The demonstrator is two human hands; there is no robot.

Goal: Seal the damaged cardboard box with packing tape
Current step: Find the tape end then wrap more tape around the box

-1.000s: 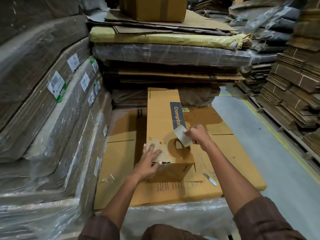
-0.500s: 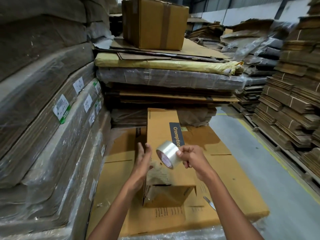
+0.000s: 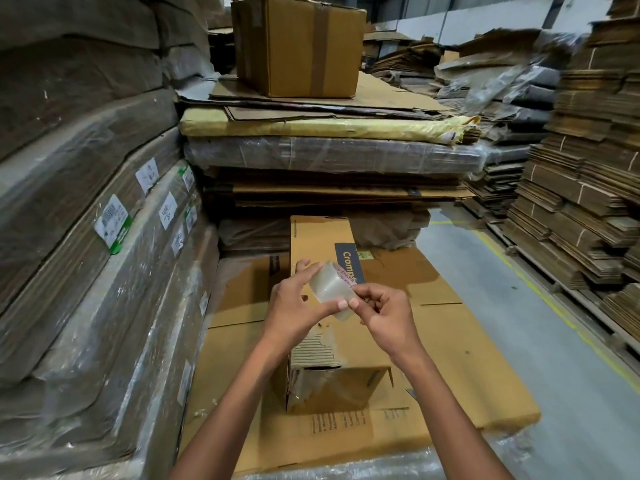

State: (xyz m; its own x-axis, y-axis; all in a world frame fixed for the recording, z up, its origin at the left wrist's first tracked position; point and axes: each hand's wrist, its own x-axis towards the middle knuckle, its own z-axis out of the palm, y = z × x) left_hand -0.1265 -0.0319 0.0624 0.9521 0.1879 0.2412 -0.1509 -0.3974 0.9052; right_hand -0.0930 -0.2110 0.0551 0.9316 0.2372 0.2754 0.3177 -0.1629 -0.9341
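Note:
A long brown cardboard box with a dark printed label lies on a flat stack of cardboard sheets. Its near end is torn, with bare corrugation showing and clear tape over the front face. Above the box I hold a roll of clear packing tape in both hands. My left hand grips the roll from the left, thumb across its lower edge. My right hand pinches the roll's near edge with thumb and fingertips.
Wrapped bundles of flat cardboard rise close on the left. A taller pile with a sealed carton on top stands behind. A grey floor aisle with a yellow line runs on the right, past stacks of folded cartons. A small blade lies by the box.
My left hand has left the box's torn end and risen to grip the tape roll. The right hand lifted the roll off the box and turned it. The view has tilted upward.

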